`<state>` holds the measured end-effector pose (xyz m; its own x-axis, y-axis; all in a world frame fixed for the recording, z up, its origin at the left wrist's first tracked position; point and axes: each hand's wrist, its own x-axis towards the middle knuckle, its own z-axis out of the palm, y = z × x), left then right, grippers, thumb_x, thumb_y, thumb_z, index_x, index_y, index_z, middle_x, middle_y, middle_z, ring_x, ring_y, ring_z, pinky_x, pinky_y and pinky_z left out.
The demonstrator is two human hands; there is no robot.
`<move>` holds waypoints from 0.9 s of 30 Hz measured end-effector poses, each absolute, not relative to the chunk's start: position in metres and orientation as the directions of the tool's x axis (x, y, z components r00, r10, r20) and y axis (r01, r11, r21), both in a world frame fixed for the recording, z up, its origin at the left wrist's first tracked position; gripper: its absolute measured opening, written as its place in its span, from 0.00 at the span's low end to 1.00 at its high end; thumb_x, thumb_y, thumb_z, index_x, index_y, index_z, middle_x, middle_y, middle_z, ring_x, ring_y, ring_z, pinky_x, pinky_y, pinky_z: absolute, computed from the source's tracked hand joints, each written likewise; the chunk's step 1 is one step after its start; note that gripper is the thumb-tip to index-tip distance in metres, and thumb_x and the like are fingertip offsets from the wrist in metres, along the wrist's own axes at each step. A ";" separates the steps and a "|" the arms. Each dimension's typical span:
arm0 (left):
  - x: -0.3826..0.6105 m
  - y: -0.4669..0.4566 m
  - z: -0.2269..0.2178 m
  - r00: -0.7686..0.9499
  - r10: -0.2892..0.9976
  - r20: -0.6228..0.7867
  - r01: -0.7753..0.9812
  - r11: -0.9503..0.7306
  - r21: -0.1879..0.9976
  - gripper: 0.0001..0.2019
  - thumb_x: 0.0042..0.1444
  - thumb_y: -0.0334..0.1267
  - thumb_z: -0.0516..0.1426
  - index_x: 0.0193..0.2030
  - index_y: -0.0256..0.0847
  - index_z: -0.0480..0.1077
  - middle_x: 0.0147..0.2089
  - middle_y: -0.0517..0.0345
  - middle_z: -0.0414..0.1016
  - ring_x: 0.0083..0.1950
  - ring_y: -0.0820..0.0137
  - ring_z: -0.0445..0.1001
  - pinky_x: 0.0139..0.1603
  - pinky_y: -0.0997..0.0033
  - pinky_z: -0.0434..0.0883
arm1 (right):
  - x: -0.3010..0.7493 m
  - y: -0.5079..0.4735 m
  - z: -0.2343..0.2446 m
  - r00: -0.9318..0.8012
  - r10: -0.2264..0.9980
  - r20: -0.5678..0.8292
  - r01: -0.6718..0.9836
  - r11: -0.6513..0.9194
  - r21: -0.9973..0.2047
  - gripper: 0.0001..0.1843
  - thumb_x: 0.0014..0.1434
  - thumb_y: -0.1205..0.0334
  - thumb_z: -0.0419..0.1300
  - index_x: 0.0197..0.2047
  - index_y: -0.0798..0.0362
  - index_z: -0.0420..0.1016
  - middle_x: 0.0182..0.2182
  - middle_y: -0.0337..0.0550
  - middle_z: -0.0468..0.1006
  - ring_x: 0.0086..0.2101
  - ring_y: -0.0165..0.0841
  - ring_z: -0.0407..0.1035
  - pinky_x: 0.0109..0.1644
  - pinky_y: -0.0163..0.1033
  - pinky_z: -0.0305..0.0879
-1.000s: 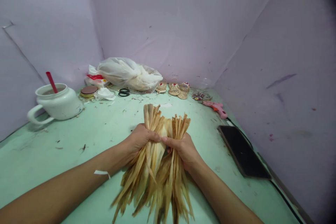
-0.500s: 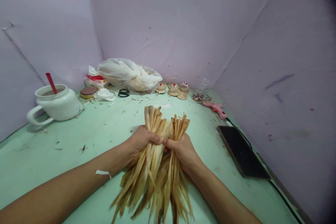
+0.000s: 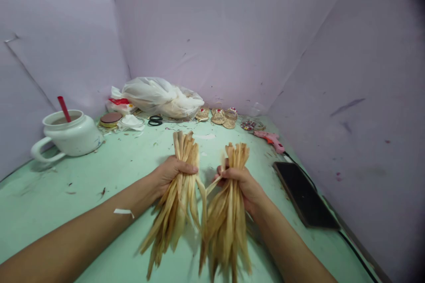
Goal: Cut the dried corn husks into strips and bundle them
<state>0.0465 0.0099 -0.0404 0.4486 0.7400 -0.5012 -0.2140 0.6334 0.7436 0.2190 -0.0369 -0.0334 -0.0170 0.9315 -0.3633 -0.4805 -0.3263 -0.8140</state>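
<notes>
My left hand [image 3: 175,172] is closed round a bundle of dried, straw-coloured leaf strips [image 3: 169,216], thumb across the front. A second bundle of the same leaf strips [image 3: 229,230] is gripped in my right hand [image 3: 237,181]. Both bundles stand roughly upright, cut ends up, with the long loose ends fanning down over the table. Between the hands a few thin strips cross the gap, and one runs slantwise to my right fingertips. The fingers behind each bundle are mostly hidden.
On the green table [image 3: 126,243] a white mug [image 3: 73,135] with a red stick stands left. Behind lie a plastic bag [image 3: 159,97], black-handled scissors [image 3: 155,120], small woven pieces [image 3: 219,117] and beads [image 3: 250,124]. To the right are a pink glue gun [image 3: 270,139] and a phone [image 3: 307,196].
My hands have moved apart, the left one leftward and the right one rightward. The leaf strips, close together before, now form two separate bundles with a gap between.
</notes>
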 end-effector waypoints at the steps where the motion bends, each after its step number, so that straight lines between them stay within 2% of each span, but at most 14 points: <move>1: 0.043 0.013 -0.041 0.426 0.738 -0.524 -0.202 0.642 0.740 0.07 0.35 0.25 0.59 0.26 0.29 0.70 0.19 0.49 0.74 0.19 0.64 0.72 0.22 0.62 0.73 | 0.227 -0.036 -0.029 -0.041 0.931 -0.364 -0.521 -0.330 -0.787 0.09 0.31 0.70 0.62 0.21 0.55 0.69 0.17 0.35 0.69 0.20 0.28 0.65 0.26 0.32 0.65; 3: 0.037 0.019 -0.041 0.394 0.746 -0.537 -0.193 0.638 0.745 0.05 0.36 0.25 0.59 0.25 0.30 0.69 0.17 0.50 0.72 0.17 0.65 0.71 0.20 0.65 0.72 | 0.247 -0.035 -0.019 -0.083 0.946 -0.313 -0.602 -0.298 -0.741 0.11 0.31 0.72 0.61 0.23 0.54 0.69 0.18 0.34 0.67 0.19 0.23 0.61 0.21 0.27 0.60; 5: 0.033 0.023 -0.041 0.386 0.750 -0.538 -0.188 0.635 0.750 0.06 0.37 0.25 0.59 0.26 0.30 0.69 0.17 0.51 0.73 0.17 0.66 0.71 0.19 0.66 0.72 | 0.271 -0.036 -0.009 -0.122 0.971 -0.208 -0.670 -0.235 -0.704 0.12 0.31 0.73 0.60 0.23 0.54 0.67 0.18 0.32 0.64 0.18 0.20 0.55 0.16 0.23 0.51; 8: 0.030 0.025 -0.039 0.390 0.727 -0.566 -0.164 0.659 0.734 0.05 0.38 0.25 0.59 0.25 0.31 0.69 0.17 0.51 0.72 0.17 0.66 0.70 0.18 0.67 0.72 | 0.299 -0.039 0.000 -0.120 0.991 -0.056 -0.739 -0.127 -0.662 0.11 0.34 0.72 0.59 0.24 0.53 0.64 0.18 0.29 0.59 0.16 0.17 0.47 0.13 0.20 0.41; 10: 0.030 0.025 -0.037 0.392 0.710 -0.585 -0.151 0.677 0.721 0.04 0.38 0.26 0.59 0.24 0.32 0.68 0.16 0.51 0.71 0.16 0.67 0.69 0.17 0.67 0.71 | 0.305 -0.041 0.002 -0.088 0.996 0.009 -0.743 -0.060 -0.666 0.10 0.36 0.70 0.58 0.25 0.52 0.64 0.18 0.28 0.56 0.15 0.17 0.43 0.12 0.20 0.39; 13: 0.031 0.024 -0.039 0.428 0.704 -0.567 -0.154 0.675 0.721 0.05 0.37 0.26 0.59 0.25 0.32 0.68 0.16 0.52 0.71 0.16 0.66 0.70 0.18 0.67 0.71 | 0.298 -0.040 -0.001 -0.083 0.997 -0.003 -0.689 -0.060 -0.722 0.09 0.38 0.67 0.59 0.28 0.51 0.67 0.19 0.29 0.57 0.15 0.18 0.45 0.12 0.21 0.43; 17: 0.032 0.023 -0.041 0.471 0.744 -0.475 -0.153 0.599 0.786 0.09 0.33 0.24 0.60 0.26 0.32 0.68 0.16 0.56 0.70 0.17 0.68 0.69 0.18 0.70 0.70 | 0.303 -0.042 -0.001 -0.248 0.966 -0.078 -0.673 -0.229 -0.704 0.19 0.40 0.65 0.63 0.39 0.55 0.70 0.19 0.29 0.60 0.15 0.17 0.47 0.12 0.20 0.45; 19: 0.032 0.024 -0.040 0.463 0.757 -0.461 -0.133 0.574 0.808 0.10 0.31 0.24 0.60 0.26 0.32 0.68 0.17 0.56 0.70 0.17 0.69 0.69 0.18 0.70 0.70 | 0.323 -0.045 0.004 -0.306 0.952 0.028 -0.742 -0.220 -0.633 0.22 0.40 0.66 0.64 0.42 0.54 0.69 0.19 0.27 0.61 0.15 0.16 0.50 0.13 0.18 0.42; 21: 0.031 0.025 -0.039 0.443 0.747 -0.496 -0.103 0.592 0.799 0.09 0.31 0.25 0.60 0.25 0.33 0.67 0.16 0.56 0.70 0.17 0.68 0.69 0.17 0.68 0.70 | 0.340 -0.047 0.008 -0.297 0.940 0.169 -0.819 -0.160 -0.551 0.17 0.44 0.63 0.61 0.40 0.53 0.70 0.17 0.26 0.59 0.15 0.16 0.55 0.14 0.19 0.40; 22: 0.030 0.024 -0.038 0.436 0.734 -0.520 -0.088 0.610 0.787 0.09 0.32 0.26 0.60 0.24 0.33 0.67 0.16 0.56 0.69 0.17 0.68 0.69 0.17 0.67 0.70 | 0.342 -0.046 0.009 -0.281 0.943 0.177 -0.834 -0.149 -0.531 0.13 0.45 0.63 0.59 0.38 0.52 0.70 0.17 0.26 0.58 0.15 0.16 0.56 0.15 0.19 0.40; 24: 0.031 0.023 -0.038 0.440 0.711 -0.548 -0.070 0.636 0.769 0.08 0.32 0.27 0.60 0.24 0.34 0.67 0.15 0.56 0.69 0.16 0.68 0.68 0.17 0.67 0.69 | 0.329 -0.043 0.004 -0.259 0.965 0.049 -0.810 -0.190 -0.555 0.10 0.43 0.69 0.62 0.33 0.53 0.70 0.17 0.27 0.61 0.15 0.15 0.54 0.13 0.18 0.42; 27: 0.035 0.015 -0.039 0.493 0.698 -0.519 -0.073 0.628 0.775 0.09 0.32 0.28 0.60 0.25 0.33 0.69 0.16 0.56 0.70 0.16 0.69 0.68 0.16 0.70 0.68 | 0.273 -0.037 -0.017 -0.248 0.935 -0.254 -0.642 -0.355 -0.680 0.15 0.35 0.73 0.68 0.29 0.55 0.70 0.18 0.29 0.65 0.14 0.16 0.54 0.12 0.19 0.44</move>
